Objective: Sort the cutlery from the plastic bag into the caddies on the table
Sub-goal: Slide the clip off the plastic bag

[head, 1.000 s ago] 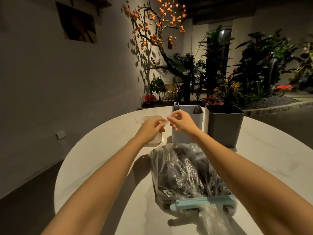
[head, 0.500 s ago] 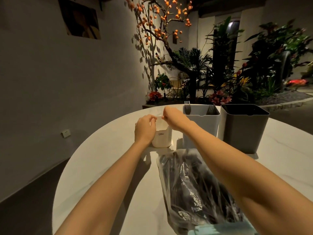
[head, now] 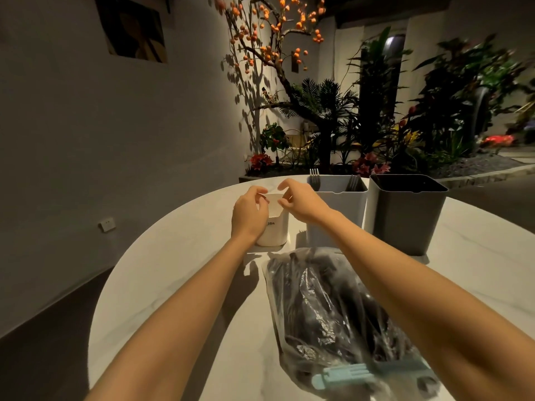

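A small white caddy (head: 273,227) stands on the round white table (head: 173,270), and both my hands are at its top. My left hand (head: 248,217) curls against its left side and rim. My right hand (head: 301,201) arches over the opening, thumb at the near rim and forefinger at the far rim. I can make out nothing between the fingers. To the right stand a light grey caddy (head: 337,212) with forks (head: 315,178) sticking up and a dark grey caddy (head: 405,215). The clear plastic bag (head: 333,308) of dark cutlery lies in front under my right forearm.
A pale blue clip (head: 347,376) lies across the bag's near end. Beyond the table's far edge are a planter bed with plants (head: 376,134) and an orange-fruited tree (head: 275,39). A grey wall with a socket (head: 106,225) runs along the left.
Both hands moved left from in front of the light grey caddy to the white caddy and lowered onto its rim. The view shifted left and down.
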Demonstrator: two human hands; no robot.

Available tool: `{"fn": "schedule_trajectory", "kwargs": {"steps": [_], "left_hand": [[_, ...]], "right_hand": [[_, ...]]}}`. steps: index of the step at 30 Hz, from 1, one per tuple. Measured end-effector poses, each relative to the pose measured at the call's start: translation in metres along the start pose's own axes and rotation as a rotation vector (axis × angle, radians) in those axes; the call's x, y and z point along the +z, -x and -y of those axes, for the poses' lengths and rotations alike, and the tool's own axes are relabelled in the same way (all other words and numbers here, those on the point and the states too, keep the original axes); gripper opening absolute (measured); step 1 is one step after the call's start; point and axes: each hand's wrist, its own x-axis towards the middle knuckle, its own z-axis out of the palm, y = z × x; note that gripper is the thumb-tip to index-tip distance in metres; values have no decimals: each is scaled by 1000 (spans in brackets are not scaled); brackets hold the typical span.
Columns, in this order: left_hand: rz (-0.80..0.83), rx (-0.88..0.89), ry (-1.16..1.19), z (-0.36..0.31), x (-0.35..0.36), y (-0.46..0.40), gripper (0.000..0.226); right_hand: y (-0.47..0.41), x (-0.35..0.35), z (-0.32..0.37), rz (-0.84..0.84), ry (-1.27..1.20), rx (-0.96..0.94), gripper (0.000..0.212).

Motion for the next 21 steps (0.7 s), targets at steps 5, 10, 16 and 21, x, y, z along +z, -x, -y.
{"fn": "schedule_trajectory", "kwargs": {"steps": [5,10,16,21], "left_hand": [[103,-17,43,-33,1,15,21],[217,-15,109,-62,3,39,16],[304,7,120,-90,7,73,18],[351,54,122,-111,8,98,22]], "right_hand": [[27,-25,2,-25,-13,-13,11],[61,-45,0,-29,-41,7,11],[106,-61,-5,-35,-46,52,18],[143,-72,-13,-57,-83,83,21]]}}
